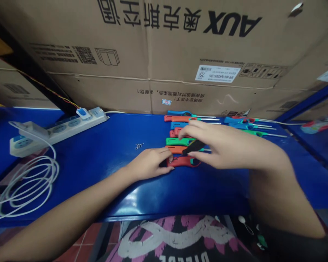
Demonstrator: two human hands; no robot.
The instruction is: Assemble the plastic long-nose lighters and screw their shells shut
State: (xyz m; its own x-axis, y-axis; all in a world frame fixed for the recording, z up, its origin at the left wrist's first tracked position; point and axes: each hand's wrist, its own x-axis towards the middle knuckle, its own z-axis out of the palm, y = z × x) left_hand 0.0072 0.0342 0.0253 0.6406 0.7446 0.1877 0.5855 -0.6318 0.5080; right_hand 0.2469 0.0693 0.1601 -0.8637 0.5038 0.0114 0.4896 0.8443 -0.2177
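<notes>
My left hand (151,163) pinches the handle end of a red lighter (184,161) lying flat on the blue surface. Above that lighter, my right hand (215,142) grips a black tool (194,146), whose tip points down-left at the red handle. Just behind lie an orange lighter (175,149) and a green lighter (171,141), side by side in a column with further red, blue and orange ones. My right hand covers part of the column and the front lighter's far end.
Several more long lighters (248,125) lie at the right rear. A power strip (68,127) and a coiled white cable (30,185) occupy the left. Small metal pieces (139,146) lie left of the column. A large cardboard box (125,83) stands behind.
</notes>
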